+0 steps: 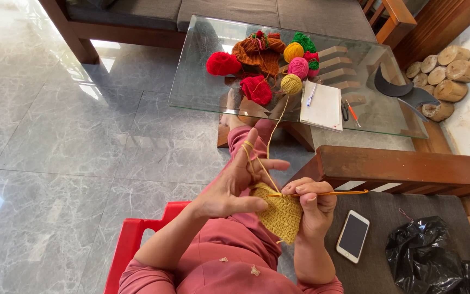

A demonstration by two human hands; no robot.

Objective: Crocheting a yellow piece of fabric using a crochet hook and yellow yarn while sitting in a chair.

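My left hand (235, 185) pinches the top edge of a mustard-yellow crocheted piece (281, 215), with the working yarn (276, 128) looped over its index finger. My right hand (314, 204) grips an orange crochet hook (333, 193), whose tip is in the piece's upper edge. The strand runs up to a mustard yarn ball (291, 84) on the glass table (191, 92). Both hands are above my lap, over pink trousers.
Red, pink, green, yellow and brown yarn balls (257, 60) crowd the table, beside a white notebook with a pen (322, 106) and scissors (345, 111). A white phone (353, 236) and black plastic bag (436, 256) lie on the grey bench at right. Red stool (131, 245) under me.
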